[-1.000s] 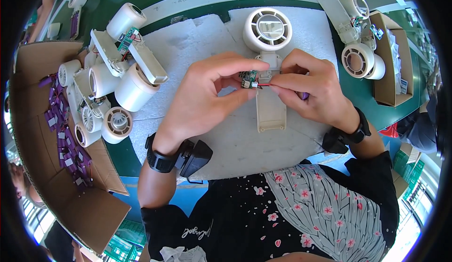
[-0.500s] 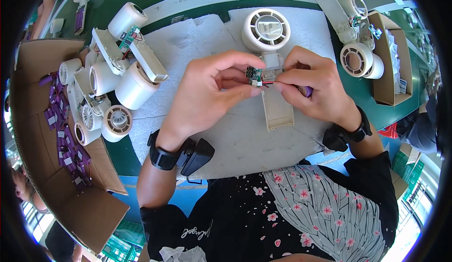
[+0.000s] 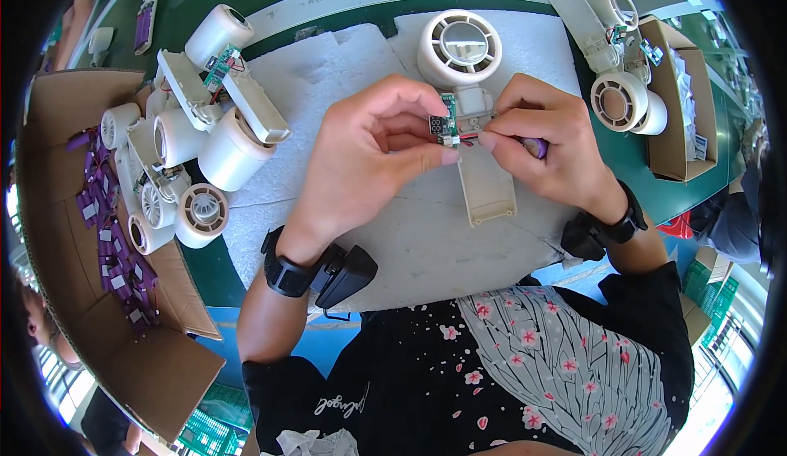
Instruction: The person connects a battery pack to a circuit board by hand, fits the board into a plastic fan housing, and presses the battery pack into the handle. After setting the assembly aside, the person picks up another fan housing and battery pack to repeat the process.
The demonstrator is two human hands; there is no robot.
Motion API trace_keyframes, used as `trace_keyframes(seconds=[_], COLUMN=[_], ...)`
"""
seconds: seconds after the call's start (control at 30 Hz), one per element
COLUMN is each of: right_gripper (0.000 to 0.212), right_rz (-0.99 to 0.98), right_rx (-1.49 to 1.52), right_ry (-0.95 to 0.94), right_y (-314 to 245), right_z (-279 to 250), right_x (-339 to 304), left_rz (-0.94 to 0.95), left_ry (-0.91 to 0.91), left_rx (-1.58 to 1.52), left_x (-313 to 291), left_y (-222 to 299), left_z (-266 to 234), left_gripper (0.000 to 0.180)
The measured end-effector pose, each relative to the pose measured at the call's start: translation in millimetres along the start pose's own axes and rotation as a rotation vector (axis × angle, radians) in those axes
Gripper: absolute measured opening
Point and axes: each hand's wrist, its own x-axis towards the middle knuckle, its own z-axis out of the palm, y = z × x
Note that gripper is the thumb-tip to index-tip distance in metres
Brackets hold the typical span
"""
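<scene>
My left hand (image 3: 357,148) is closed with a small green circuit board (image 3: 448,118) held upright between thumb and fingers. From a white socket at the board's lower end, red and black wires (image 3: 469,138) run to the fingertips of my right hand (image 3: 549,136), which pinch them. A purple battery (image 3: 537,148) lies tucked in the right palm, mostly hidden by the fingers. Just beyond both hands rests a cream handheld fan (image 3: 461,49), its round grille facing up. Its opened handle shell (image 3: 489,189) extends toward me below the wires.
White foam sheeting (image 3: 320,79) covers the green table. A cardboard box (image 3: 78,267) with several purple batteries (image 3: 115,251) stands left, beside a pile of cream fan parts (image 3: 234,152). At right are more fan units (image 3: 619,103) and a smaller cardboard box (image 3: 709,120).
The circuit board has tilted more upright, showing more of its face. The fan's handle shell has shifted slightly right. Both hands keep their hold, close together.
</scene>
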Motion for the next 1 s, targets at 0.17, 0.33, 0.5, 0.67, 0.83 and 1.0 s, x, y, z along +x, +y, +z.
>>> trace_keyframes(seconds=[0.17, 0.33, 0.5, 0.67, 0.83, 1.0], right_gripper=[0.007, 0.009, 0.016, 0.026, 0.031, 0.035], right_rz=[-0.06, -0.164, -0.3, -0.262, -0.013, -0.007], right_rx=[-0.039, -0.094, -0.174, -0.156, 0.06, 0.041], right_ry=[-0.016, 0.01, -0.048, -0.023, 0.123, 0.147], right_y=[-1.9, 1.9, 2.2, 5.4, 0.9, -4.8], right_z=[1.2, 5.3, 2.2, 10.3, 19.6, 17.8], right_x=[-1.0, -3.3, 1.6, -0.9, -7.3, -1.8], left_rz=[-0.026, -0.04, 0.005, 0.222, 0.301, 0.309], left_ry=[0.044, 0.039, 0.019, 0.062, 0.032, 0.164], left_rx=[-0.025, 0.035, 0.127, 0.296, 0.523, 0.451], left_x=[-0.6, -0.4, -1.0, 1.1, -0.3, 1.2], left_y=[0.0, 1.4, 0.1, -5.8, 0.0, -11.4], left_z=[-0.2, 1.2, 2.8, 3.7, 7.8, 12.5], left_gripper=[0.03, 0.03, 0.043, 0.042, 0.045, 0.043])
